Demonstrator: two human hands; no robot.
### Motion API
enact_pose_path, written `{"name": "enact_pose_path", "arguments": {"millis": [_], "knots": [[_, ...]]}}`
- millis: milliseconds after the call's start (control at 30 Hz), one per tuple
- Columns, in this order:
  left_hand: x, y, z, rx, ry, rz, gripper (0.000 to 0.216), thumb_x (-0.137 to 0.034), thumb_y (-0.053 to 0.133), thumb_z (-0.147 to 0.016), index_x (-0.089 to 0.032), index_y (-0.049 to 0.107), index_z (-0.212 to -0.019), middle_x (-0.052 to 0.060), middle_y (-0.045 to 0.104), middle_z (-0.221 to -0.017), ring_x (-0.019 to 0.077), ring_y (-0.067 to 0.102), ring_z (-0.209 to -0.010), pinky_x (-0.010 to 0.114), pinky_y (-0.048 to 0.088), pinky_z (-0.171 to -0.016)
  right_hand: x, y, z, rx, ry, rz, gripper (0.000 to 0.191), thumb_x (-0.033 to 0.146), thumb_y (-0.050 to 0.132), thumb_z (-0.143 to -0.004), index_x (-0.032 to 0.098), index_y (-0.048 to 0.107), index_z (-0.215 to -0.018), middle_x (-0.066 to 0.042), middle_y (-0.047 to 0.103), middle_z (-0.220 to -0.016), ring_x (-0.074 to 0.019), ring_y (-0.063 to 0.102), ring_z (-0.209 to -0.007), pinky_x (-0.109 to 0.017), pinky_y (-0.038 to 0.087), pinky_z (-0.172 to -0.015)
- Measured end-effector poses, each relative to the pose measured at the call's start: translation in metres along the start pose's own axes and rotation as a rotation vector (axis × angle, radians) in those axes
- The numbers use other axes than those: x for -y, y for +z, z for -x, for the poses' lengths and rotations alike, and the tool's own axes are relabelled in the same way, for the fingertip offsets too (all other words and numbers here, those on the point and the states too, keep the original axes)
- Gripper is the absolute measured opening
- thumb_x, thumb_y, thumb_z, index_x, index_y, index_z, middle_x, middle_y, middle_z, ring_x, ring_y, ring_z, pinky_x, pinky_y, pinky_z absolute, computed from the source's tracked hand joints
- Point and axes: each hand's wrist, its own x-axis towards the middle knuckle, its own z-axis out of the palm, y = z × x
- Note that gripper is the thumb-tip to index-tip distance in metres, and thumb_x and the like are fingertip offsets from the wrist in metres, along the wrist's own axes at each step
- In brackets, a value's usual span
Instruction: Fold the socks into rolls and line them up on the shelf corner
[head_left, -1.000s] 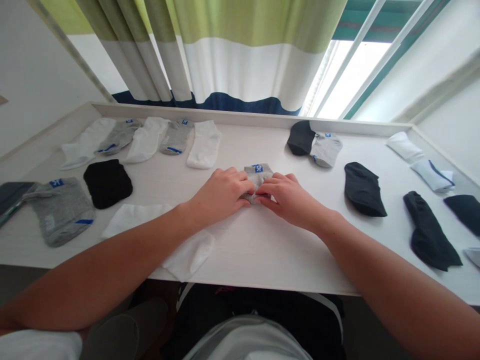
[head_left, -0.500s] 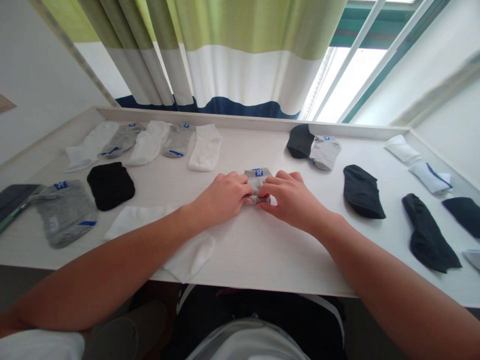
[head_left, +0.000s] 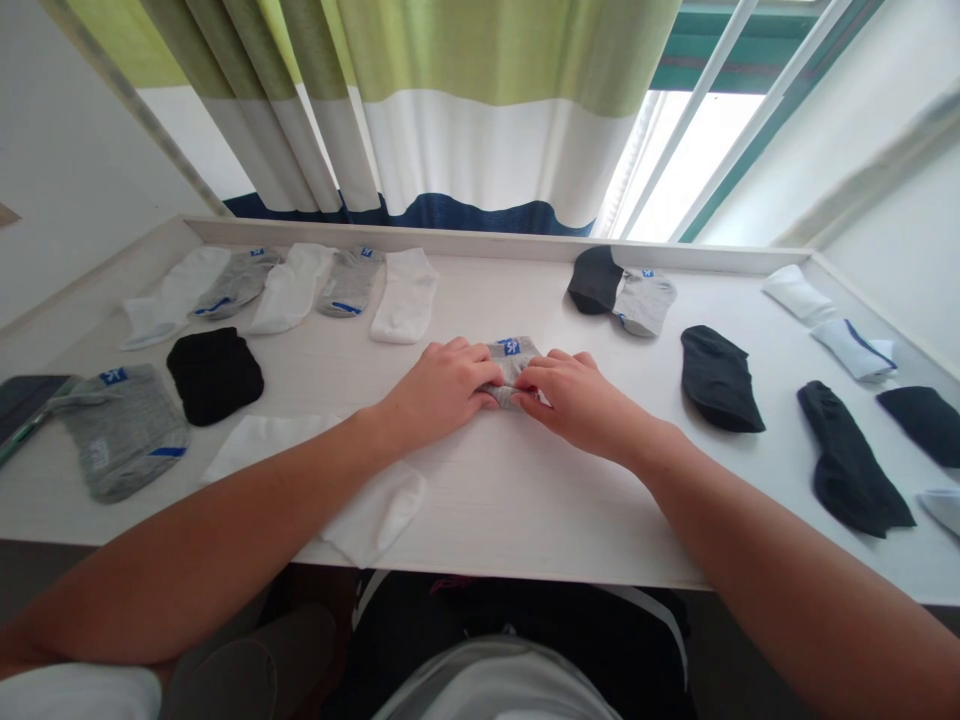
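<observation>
From the head camera, we pin a small grey sock to the middle of the table. Our left hand and right hand meet over it, so it lies bunched between them. Both sets of fingers curl in and pinch its near edge (only the blue-tagged cuff shows). A white sock lies under our left forearm.

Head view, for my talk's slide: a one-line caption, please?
Left hand and right hand pinch a folded grey fabric sock with a blue label on a white table among other socks.
</observation>
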Motion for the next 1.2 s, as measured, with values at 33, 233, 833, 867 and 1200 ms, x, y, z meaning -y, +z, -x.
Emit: {"name": "enact_pose_path", "arguments": {"millis": [33,233,833,867,1200], "knots": [[0.0002,0.0001,-0.0004,0.008,0.000,0.007,0.009,-0.021,0.068,-0.093,-0.022,0.074,-0.100,0.005,0.071,-0.104,0.0235,0.060,-0.099,0.037,0.046,-0.088,0.0007,0.0001,0.0005,-0.006,0.003,0.003,0.023,0.030,0.053,-0.103,0.021,0.065,-0.085,-0.006,0.071,-0.089,-0.0239,0.056,-0.092,-0.038,0.030,-0.081],[0.0007,0.0011,0.0001,0.014,-0.011,0.014,0.014,-0.021,0.063,-0.096,-0.022,0.074,-0.104,0.005,0.069,-0.102,0.0237,0.059,-0.098,0.038,0.046,-0.088,0.0071,-0.0019,0.0037,-0.125,-0.058,0.080,0.014,0.028,0.070,-0.092,0.023,0.066,-0.104,-0.007,0.071,-0.101,-0.0267,0.055,-0.097,-0.041,0.030,-0.088],[0.0013,0.0030,0.0007,-0.046,-0.006,-0.022,0.013,-0.026,0.069,-0.092,-0.023,0.073,-0.104,0.005,0.071,-0.106,0.0254,0.060,-0.101,0.039,0.045,-0.087,0.0002,0.0020,-0.0025,0.020,0.051,-0.105,0.023,0.030,0.048,-0.106,0.022,0.068,-0.098,-0.007,0.072,-0.101,-0.0257,0.060,-0.100,-0.038,0.033,-0.084],[0.0015,0.0032,0.0003,-0.037,-0.008,-0.008,0.014,-0.025,0.069,-0.093,-0.023,0.073,-0.105,0.005,0.071,-0.106,0.0253,0.060,-0.102,0.039,0.045,-0.088,0.0007,0.0021,-0.0023,0.023,0.053,-0.105,0.023,0.030,0.048,-0.106,0.022,0.068,-0.098,-0.007,0.072,-0.101,-0.0257,0.060,-0.101,-0.038,0.033,-0.085],[0.0003,0.0052,0.0003,-0.019,-0.041,-0.047,0.019,-0.026,0.056,-0.101,-0.020,0.074,-0.101,0.009,0.067,-0.105,0.0255,0.058,-0.099,0.040,0.045,-0.088,0.0055,0.0014,0.0005,-0.114,0.020,0.047,0.015,0.033,0.072,-0.092,0.023,0.066,-0.102,-0.007,0.073,-0.108,-0.0277,0.057,-0.102,-0.042,0.032,-0.088]]}}
